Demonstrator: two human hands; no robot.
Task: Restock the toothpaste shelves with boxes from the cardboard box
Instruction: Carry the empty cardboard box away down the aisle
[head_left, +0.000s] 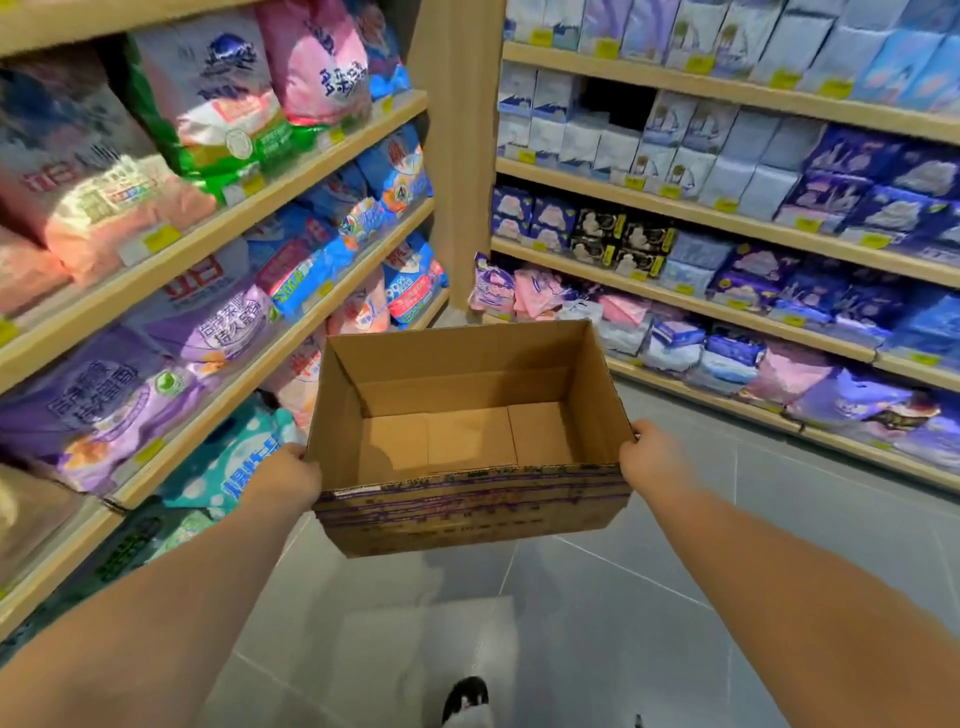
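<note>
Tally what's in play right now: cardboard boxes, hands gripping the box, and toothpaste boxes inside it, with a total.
cardboard box: 1
hands gripping it, left hand and right hand: 2
toothpaste boxes inside it: 0
total: 3

Left hand (288, 475) and right hand (652, 457): fingertips hidden behind cardboard box (467, 509) walls. Bags (104, 405) left of left hand blurred, print unreadable. Shoe (465, 699) below hands cut by bottom edge.
</note>
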